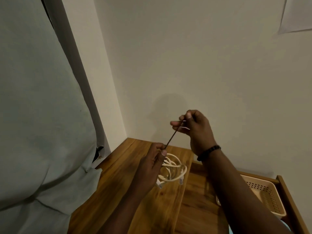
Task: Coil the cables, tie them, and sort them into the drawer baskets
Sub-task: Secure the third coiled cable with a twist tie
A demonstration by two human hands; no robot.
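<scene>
A cream network cable (175,171) hangs in loose loops with clear plugs at its ends, above the wooden top. My left hand (152,164) holds the coil and pinches the lower end of a thin dark tie (173,136). The tie runs taut, up and to the right, to my right hand (194,127), which pinches its upper end between thumb and fingers. A beaded bracelet sits on my right wrist.
A wooden cabinet top (128,168) lies below the hands, in a wall corner. At right, an open drawer (287,196) holds a beige perforated basket (268,195), partly hidden by my right forearm. A pale curtain (37,98) hangs at left.
</scene>
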